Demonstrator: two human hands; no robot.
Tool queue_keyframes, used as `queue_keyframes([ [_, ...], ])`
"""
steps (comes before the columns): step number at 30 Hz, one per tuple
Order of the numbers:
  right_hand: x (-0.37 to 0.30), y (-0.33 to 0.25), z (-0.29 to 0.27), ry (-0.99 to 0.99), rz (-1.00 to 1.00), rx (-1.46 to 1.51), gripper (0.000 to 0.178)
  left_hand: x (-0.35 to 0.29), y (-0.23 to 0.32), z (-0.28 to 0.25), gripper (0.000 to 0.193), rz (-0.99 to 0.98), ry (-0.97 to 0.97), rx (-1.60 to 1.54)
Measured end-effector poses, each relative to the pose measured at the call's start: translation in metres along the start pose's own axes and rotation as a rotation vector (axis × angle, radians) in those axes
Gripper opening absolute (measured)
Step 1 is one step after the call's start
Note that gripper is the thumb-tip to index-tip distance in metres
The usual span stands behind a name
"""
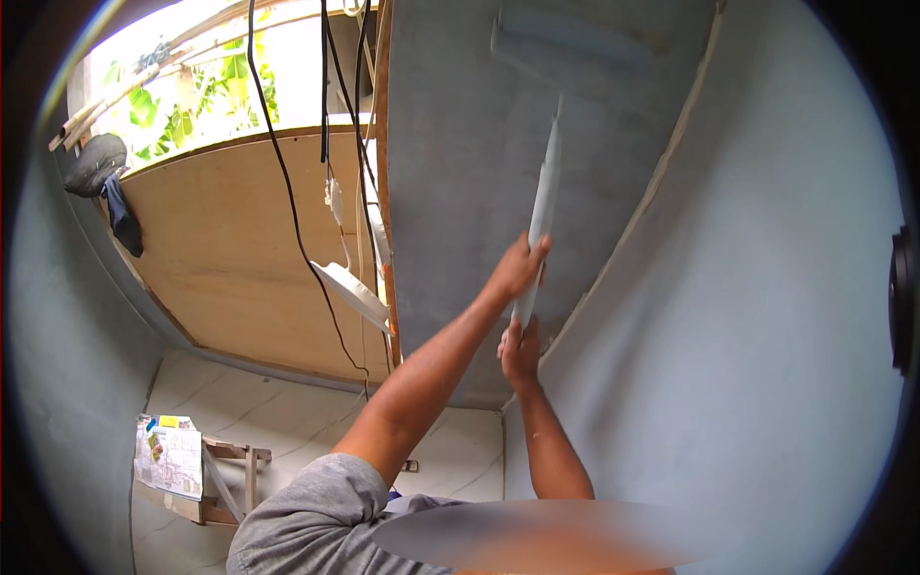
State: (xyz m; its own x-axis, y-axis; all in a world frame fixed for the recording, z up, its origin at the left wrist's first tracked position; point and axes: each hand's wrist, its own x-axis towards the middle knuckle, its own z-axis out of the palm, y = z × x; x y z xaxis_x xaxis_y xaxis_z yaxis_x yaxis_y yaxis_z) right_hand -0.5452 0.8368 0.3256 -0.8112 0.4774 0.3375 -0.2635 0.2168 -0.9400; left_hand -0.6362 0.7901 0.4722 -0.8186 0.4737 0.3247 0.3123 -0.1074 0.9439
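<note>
- Left hand [520,266]: fingers are wrapping around a pale pole [546,192], near the centre of the frame; the forearm is reaching up from a grey sleeve [307,508] at lower left.
- Right hand [520,356]: fingers are closing around the pole's lower part, just below the left hand; the two hands are gripping one above the other.
- Pole: is running up from the hands toward the upper centre, leaning slightly right and narrowing at its tip.
- Roller head [580,40]: is showing as a pale, blurred bar at the top, right of centre, with its thin bent frame at its left end; whether it is touching the dark grey surface [460,192] behind, I cannot tell.
- Pale blue wall [767,287]: is filling the right side, meeting the grey surface along a rough, light seam.
- Brown board [259,259]: is spanning the upper left, below a bright gap showing green leaves [177,125].
- Black cables [277,144]: are hanging left of the grey surface, beside a white dish-shaped fixture [355,292].
- Dark cloth bundle [96,165]: is drooping over the board's left end.
- Wooden stand [252,479]: is standing at lower left, beside a printed sheet [171,458].
</note>
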Motion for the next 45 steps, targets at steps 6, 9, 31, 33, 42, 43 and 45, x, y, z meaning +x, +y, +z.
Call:
queue_keyframes([
  [6,-0.156,0.106,-0.029,-0.043,0.171,-0.123,0.056,-0.137,-0.123,0.032,0.047,-0.245,0.034,0.102],
  [9,-0.202,0.114,-0.028,-0.007,0.195,-0.11,0.058,-0.176,-0.141,0.035,0.046,-0.28,0.056,0.102],
  [31,0.198,-0.338,-0.037,-0.005,-0.33,-0.06,0.054,0.184,0.326,0.012,0.049,0.447,0.224,-0.04],
  [33,0.214,-0.373,-0.043,-0.015,-0.352,-0.076,0.054,0.191,0.364,0.013,0.051,0.426,0.193,-0.126],
  [42,0.162,-0.231,-0.062,0.124,-0.239,-0.198,0.051,0.137,0.227,0.056,0.046,0.359,0.23,-0.041],
  [43,0.155,-0.188,-0.063,0.166,-0.282,-0.231,0.049,0.122,0.198,0.063,0.045,0.306,0.241,-0.019],
  [45,0.118,-0.123,-0.057,0.135,-0.138,-0.238,0.049,0.086,0.133,0.067,0.042,0.242,0.227,-0.049],
])
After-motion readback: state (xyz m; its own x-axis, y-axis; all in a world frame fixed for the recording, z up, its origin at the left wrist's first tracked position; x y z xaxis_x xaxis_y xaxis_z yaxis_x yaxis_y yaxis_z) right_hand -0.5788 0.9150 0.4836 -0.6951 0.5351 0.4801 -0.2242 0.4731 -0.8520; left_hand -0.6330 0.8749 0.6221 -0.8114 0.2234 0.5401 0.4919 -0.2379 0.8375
